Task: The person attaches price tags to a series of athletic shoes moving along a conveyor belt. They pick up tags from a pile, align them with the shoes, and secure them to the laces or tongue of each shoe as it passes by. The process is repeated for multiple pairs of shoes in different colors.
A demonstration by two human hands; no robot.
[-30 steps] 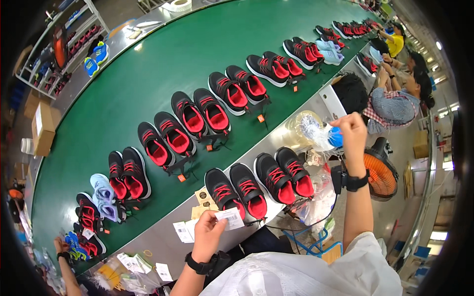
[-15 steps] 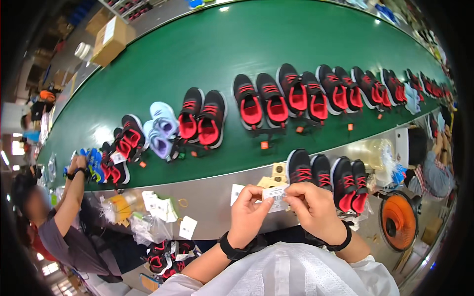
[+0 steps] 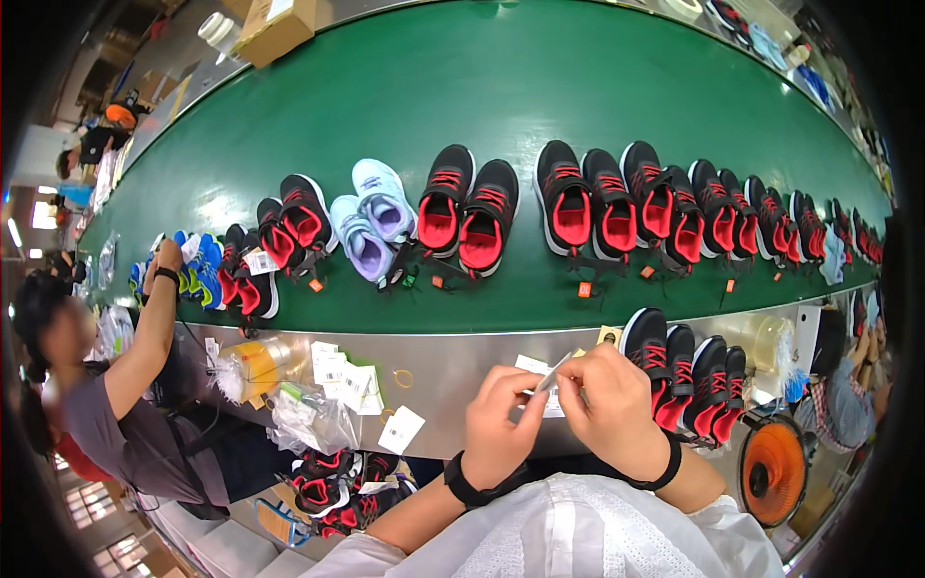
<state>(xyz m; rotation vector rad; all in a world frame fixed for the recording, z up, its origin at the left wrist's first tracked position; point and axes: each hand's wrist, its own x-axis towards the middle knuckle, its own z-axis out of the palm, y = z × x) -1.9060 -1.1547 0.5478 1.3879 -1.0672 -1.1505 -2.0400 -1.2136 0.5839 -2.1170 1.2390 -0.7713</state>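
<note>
A small white paper tag (image 3: pixel 553 372) is pinched between both hands, tilted so that its edge shows. My left hand (image 3: pixel 501 422) grips its left end, and my right hand (image 3: pixel 613 405) closes on the other end. Below and behind the tag, more white tags (image 3: pixel 529 364) lie on the grey metal ledge. Just right of my right hand stand two pairs of black shoes with red laces and lining (image 3: pixel 709 380). Black bands circle both my wrists.
Beyond the ledge, a green conveyor belt (image 3: pixel 462 96) carries a row of black-and-red shoes (image 3: pixel 487 217) and a pale blue pair (image 3: pixel 374 217). Loose tags (image 3: pixel 400 431) and plastic bags (image 3: pixel 313 419) lie left. A co-worker (image 3: pixel 125 405) handles blue shoes. An orange fan (image 3: pixel 774 472) stands right.
The tag has turned from facing me to nearly edge-on, still between both hands. Shoes on the belt sit further right in the picture, and the view has shifted.
</note>
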